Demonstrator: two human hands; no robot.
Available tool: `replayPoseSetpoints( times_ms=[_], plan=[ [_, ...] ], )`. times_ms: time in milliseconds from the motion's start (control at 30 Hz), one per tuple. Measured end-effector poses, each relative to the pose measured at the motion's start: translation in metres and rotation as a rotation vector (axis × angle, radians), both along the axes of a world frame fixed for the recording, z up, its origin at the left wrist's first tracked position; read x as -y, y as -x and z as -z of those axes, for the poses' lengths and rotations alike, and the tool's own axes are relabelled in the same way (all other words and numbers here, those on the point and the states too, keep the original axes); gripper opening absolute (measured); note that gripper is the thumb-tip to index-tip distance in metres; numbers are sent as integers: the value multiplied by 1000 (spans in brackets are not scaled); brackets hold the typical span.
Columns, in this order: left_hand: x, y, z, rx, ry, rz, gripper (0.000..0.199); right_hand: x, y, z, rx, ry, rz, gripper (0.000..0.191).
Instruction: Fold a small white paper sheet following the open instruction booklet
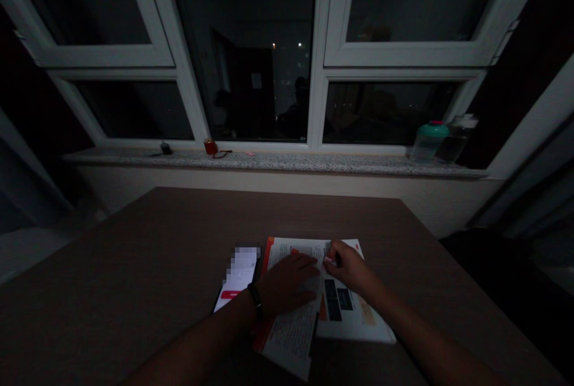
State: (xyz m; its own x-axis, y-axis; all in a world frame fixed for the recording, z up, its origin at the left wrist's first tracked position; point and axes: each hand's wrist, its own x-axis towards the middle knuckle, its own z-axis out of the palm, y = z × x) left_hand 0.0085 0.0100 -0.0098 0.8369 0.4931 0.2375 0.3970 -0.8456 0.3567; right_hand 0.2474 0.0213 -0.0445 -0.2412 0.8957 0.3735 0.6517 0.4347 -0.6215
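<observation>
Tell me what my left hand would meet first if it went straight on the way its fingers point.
Most likely the right hand, curled over the book just ahead of the left hand, though depth is hard to judge.

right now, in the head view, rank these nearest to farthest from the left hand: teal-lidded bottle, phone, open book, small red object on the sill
1. Open book: directly under the left hand.
2. Phone: on the table, just left.
3. Small red object: on the sill, ahead and left.
4. Teal-lidded bottle: same sill, far right.
</observation>
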Motion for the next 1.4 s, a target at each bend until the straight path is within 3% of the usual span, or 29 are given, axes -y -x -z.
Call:
replayPoseSetpoints(
  times_ms=[200, 400, 533, 700, 1000, 1267, 1400],
  plan=[
    [0, 1, 1, 2, 3, -3, 43, -1, -1, 0, 16, -12, 136, 13],
    [0, 1, 2, -6, 16, -20, 45, -1, -2, 1, 6, -7, 137, 14],
    [1, 0, 1, -5, 14, -22, 44, 3, -3, -1, 5, 10, 60, 17],
    [0, 0, 2, -14, -1, -17, 50, 10, -2, -5, -6, 9, -175, 16],
    [2, 1, 0, -15, 7, -18, 41, -1, -1, -1, -25, -33, 139, 16],
    [3, 4, 3, -24, -24, -26, 59, 3, -7, -3, -99, -14, 184, 14],
    [3, 3, 3, -76, -47, -73, 68, 5, -7, -5, -163, 22, 118, 14]
  ],
)
